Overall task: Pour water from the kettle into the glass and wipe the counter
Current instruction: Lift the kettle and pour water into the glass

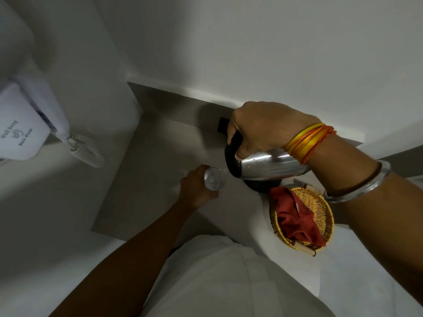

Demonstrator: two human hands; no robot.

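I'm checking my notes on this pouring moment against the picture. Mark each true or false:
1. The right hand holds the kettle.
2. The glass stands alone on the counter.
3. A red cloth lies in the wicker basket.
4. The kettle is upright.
1. True: the right hand grips the kettle by its handle.
2. False: the left hand holds the glass.
3. True: the red cloth lies in the wicker basket.
4. False: it is tipped, spout toward the glass.
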